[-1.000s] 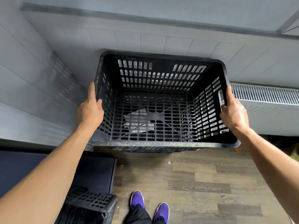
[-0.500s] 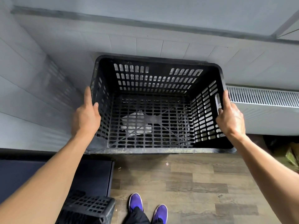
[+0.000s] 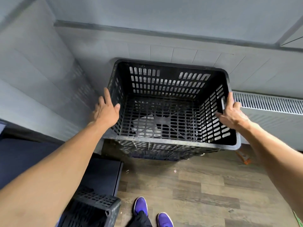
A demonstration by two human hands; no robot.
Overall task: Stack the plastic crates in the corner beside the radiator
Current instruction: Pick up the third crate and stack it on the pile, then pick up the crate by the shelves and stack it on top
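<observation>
Resting left hand [image 3: 106,112] and right hand [image 3: 232,114] straight-fingered against the side walls of the top crate [image 3: 172,142], gripping nothing, in the far corner just left of the radiator [image 3: 270,105], seemingly atop a lower crate [image 3: 164,152], and risking it rocking nearward if sitting half-nested.

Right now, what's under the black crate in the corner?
Through the slatted bottom of the black crate a pale patch shows; what it is, and whether another crate sits beneath, is covered.
</observation>
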